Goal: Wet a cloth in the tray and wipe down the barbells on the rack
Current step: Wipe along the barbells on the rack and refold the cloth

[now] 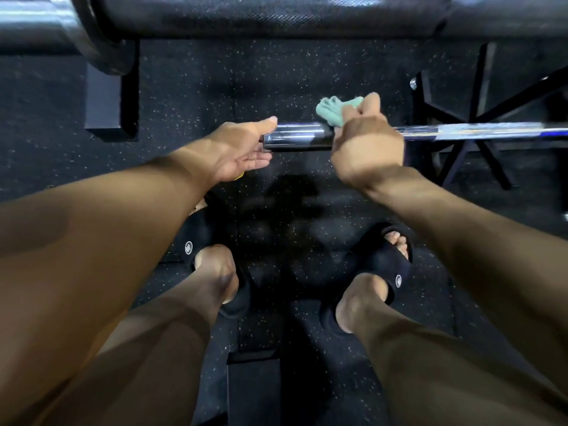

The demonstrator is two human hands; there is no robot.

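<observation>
Barbell (430, 130) horizontal at mid-frame, chrome sleeve end pointing left, shaft running right over black rack frame (455, 118). Right hand (367, 139) curled over bar at sleeve collar, fingers pinching green cloth (333, 110) bunched against top of bar. Left hand (242, 150) spread, palm cupping sleeve end, thumb on top. Speckled rubber floor (215, 87) below; black sandals (390, 259) on feet.

Black rubber floor (190, 87) with pale flecks fills the view, laid in tiles whose seams show near the bottom edge. A black metal frame (461, 96) with crossing struts stands on it at the right. A dark block (104, 99) sits at the upper left. Light glints off blurred metal along the top edge.
</observation>
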